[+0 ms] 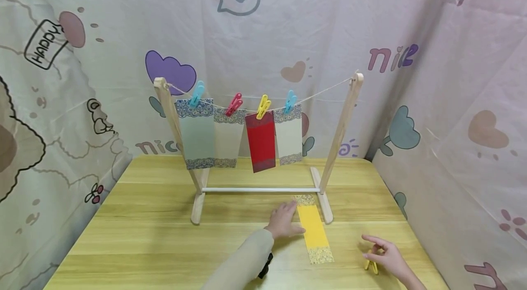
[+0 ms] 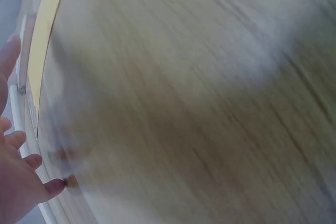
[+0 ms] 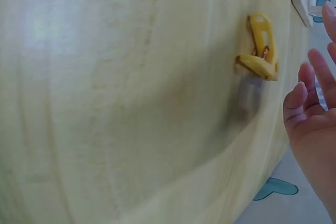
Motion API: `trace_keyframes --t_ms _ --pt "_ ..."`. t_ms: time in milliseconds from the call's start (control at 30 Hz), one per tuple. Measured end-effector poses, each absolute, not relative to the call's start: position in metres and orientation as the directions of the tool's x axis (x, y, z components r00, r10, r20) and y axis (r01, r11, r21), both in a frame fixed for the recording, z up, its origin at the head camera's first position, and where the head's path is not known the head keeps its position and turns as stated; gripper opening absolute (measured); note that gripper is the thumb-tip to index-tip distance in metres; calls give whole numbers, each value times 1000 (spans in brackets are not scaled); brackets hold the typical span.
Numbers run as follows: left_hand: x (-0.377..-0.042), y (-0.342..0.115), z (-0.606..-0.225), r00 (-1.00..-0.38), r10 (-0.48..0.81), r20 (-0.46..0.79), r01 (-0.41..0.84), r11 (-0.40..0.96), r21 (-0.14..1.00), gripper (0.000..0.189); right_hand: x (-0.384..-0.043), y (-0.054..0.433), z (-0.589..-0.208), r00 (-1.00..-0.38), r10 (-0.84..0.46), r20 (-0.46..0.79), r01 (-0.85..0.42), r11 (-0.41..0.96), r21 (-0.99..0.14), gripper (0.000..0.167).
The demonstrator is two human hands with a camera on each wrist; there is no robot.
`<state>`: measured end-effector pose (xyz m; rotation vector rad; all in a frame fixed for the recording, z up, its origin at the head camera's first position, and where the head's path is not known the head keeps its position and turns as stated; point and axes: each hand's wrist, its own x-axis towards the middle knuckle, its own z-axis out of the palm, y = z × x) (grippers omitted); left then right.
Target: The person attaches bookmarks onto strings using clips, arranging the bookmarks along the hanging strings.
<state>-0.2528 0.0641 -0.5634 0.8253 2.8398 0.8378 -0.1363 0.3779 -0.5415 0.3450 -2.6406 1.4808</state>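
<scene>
A yellow paper strip [image 1: 314, 226] with patterned ends lies on the table, its far end by the wooden rack's right foot. My left hand [image 1: 284, 221] is at the strip's left edge, fingers spread, thumb reaching toward its side. In the left wrist view this hand [image 2: 18, 177] shows beside the yellow strip [image 2: 42, 40]. Over at the right, my right hand [image 1: 389, 258] hovers at a yellow clothespin [image 1: 372, 266] on the table. The right wrist view shows that clothespin [image 3: 261, 48] apart from the loosely bent fingers of the right hand [image 3: 315, 103].
A wooden rack [image 1: 341, 134] with a white crossbar [image 1: 259, 190] stands behind. From its string hang a pale green card [image 1: 197, 136], a cream card [image 1: 228, 139], a red card [image 1: 261, 141] and a white card [image 1: 289, 136], each under a coloured clothespin. Patterned cloth [image 1: 263, 20] surrounds the table.
</scene>
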Motion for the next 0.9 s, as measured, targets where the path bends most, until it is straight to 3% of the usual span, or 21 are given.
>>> trace_keyframes --t_ms 367,633,900 --pt "-250 71 -565 -826 561 55 532 743 407 84 -131 390 -555 -943 -247 224 -313 424 -850 47" --pt "-244 74 -563 -820 572 3 541 775 328 87 -126 390 -557 -943 -210 258 -327 440 -837 51" --pt "-244 72 -560 -811 585 -12 573 797 193 73 -124 392 -566 -936 -209 282 -348 441 -827 56"
